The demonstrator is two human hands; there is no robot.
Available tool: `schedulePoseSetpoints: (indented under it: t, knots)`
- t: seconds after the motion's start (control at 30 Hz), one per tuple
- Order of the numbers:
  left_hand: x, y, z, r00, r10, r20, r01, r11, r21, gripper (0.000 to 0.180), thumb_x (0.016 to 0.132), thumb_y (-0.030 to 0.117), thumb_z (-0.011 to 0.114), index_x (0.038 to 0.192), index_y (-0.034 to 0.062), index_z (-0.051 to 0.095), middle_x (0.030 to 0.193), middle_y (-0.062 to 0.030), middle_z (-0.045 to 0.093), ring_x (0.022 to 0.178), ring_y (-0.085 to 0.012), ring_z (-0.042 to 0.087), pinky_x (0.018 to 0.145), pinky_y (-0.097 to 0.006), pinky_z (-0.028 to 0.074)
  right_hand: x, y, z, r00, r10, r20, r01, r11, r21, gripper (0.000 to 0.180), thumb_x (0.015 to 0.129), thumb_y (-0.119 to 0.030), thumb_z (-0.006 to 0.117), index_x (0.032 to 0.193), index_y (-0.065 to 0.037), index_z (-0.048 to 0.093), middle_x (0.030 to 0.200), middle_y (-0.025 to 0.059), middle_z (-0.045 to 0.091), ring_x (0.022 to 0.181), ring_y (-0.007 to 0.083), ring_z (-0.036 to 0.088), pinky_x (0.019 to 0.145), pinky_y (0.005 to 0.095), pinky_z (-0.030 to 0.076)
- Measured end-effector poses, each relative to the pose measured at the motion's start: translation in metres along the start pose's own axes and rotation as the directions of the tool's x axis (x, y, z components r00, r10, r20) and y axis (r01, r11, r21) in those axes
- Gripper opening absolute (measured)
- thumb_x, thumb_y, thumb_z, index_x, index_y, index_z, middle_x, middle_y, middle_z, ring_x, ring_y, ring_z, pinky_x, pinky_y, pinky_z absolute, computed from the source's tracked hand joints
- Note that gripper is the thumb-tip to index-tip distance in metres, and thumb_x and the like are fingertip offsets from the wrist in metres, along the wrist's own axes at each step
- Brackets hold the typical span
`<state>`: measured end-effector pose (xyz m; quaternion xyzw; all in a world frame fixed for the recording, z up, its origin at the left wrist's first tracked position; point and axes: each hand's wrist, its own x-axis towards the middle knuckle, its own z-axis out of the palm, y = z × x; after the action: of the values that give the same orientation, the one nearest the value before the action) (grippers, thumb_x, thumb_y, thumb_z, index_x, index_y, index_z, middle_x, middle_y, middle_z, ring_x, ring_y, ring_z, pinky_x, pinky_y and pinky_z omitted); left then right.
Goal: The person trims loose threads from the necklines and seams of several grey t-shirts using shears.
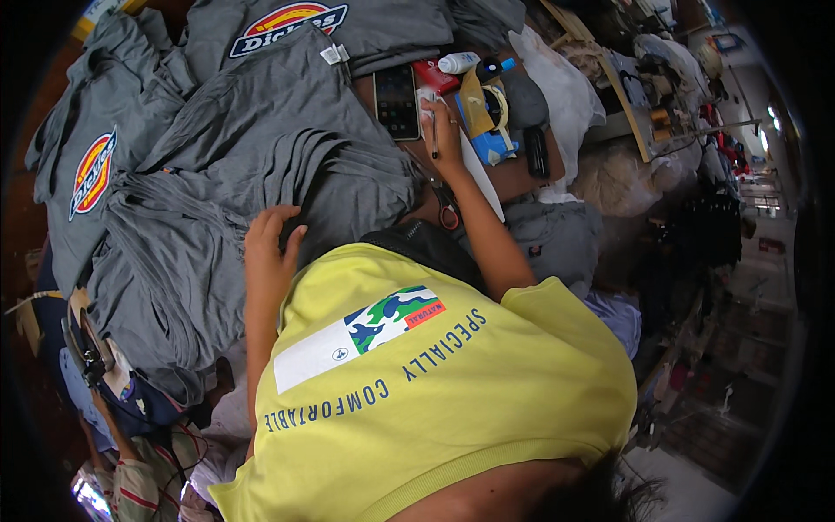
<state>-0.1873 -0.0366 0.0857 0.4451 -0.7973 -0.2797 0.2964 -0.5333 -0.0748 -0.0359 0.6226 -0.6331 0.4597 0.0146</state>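
Observation:
My right hand (442,137) has its fingers closed round a slim pen (434,146), at a white sheet of paper (484,181) on the brown table top. My forearm hides part of the sheet. My left hand (271,245) lies with slightly bent, parted fingers at the near edge of a pile of grey T-shirts (339,170), holding nothing. A dark smartphone (396,103) lies just left of my right hand, its screen lit. Scissors with orange-and-black handles (448,213) rest between my two arms, close to the right forearm.
More grey shirts (174,96) with a bright printed badge cover the left and far side. Right of the paper are a white bottle (458,63), a red packet (435,76), a blue-and-yellow box (487,122) and a black case (536,152). Another person's arm (113,422) shows at lower left.

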Motion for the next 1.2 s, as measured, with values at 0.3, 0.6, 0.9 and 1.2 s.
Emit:
schedulePoseSetpoints:
  t: [0.3,0.6,0.9,1.2]
  knots:
    - [0.002,0.0,0.0,0.999,0.008,0.035,-0.01,0.998,0.062,0.022,0.078,0.006,0.063,0.099,0.004,0.059,0.099,-0.01,0.06,0.095,-0.0292,0.055,0.084,-0.037,0.039,0.028,-0.01,0.011,0.992,-0.08,0.099,0.096,0.979,-0.178,0.017,0.089,-0.023,0.053,0.098,-0.008,0.053,0.09,0.0111,0.062,0.098,0.035,0.054,0.089,0.0506,0.033]
    - [0.006,-0.013,-0.01,0.985,0.02,-0.172,0.001,0.993,0.121,0.017,0.079,0.007,0.062,0.096,0.0049,0.061,0.104,-0.0092,0.06,0.096,-0.028,0.054,0.084,-0.035,0.041,0.053,0.021,0.016,0.995,-0.07,-0.072,0.066,0.996,-0.066,0.012,0.084,-0.01,0.055,0.095,-0.005,0.053,0.085,0.0144,0.059,0.083,0.0346,0.055,0.071,0.0427,0.043]
    - [-0.002,-0.03,-0.042,0.954,-0.07,-0.292,0.128,0.975,0.183,0.014,0.083,0.008,0.061,0.095,0.0032,0.061,0.104,-0.0101,0.06,0.1,-0.0277,0.055,0.085,-0.035,0.042,0.076,0.032,0.04,0.995,-0.048,0.089,0.067,0.972,-0.224,0.037,0.07,0.003,0.058,0.103,-0.01,0.048,0.1,0.0104,0.057,0.098,0.0327,0.051,0.085,0.0441,0.035]
    - [-0.015,-0.04,-0.035,0.943,-0.129,-0.306,0.168,0.98,0.105,0.014,0.082,0.007,0.061,0.095,0.0027,0.061,0.102,-0.0111,0.06,0.098,-0.028,0.055,0.085,-0.035,0.042,0.068,0.037,0.026,0.99,0.046,0.136,-0.043,0.999,-0.026,0.036,0.069,0.005,0.057,0.1,-0.01,0.047,0.096,0.0041,0.059,0.095,0.0288,0.051,0.083,0.0416,0.036]
